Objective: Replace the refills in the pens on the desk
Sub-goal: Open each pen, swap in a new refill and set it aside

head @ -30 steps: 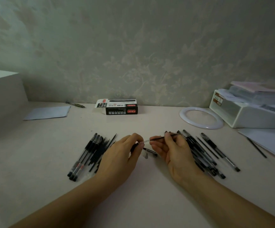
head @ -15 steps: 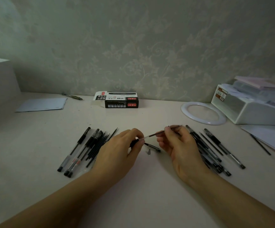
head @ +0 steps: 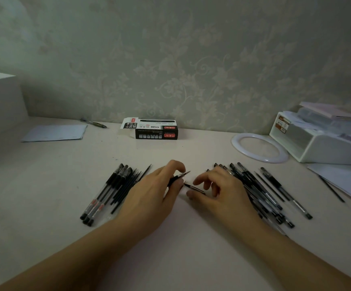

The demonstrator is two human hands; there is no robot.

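Left hand grips pen; right hand hovers just beside it.

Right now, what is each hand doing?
Left hand: grips a pen barrel, refill tip out.
Right hand: open, fingers relaxed over a small pen piece; holds nothing.

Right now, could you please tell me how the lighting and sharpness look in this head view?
Head view: dim, greenish, flat light without glare; wide-angle bending curves the desk edge; the left hand and right hand look slightly soft, the pen box print barely legible.
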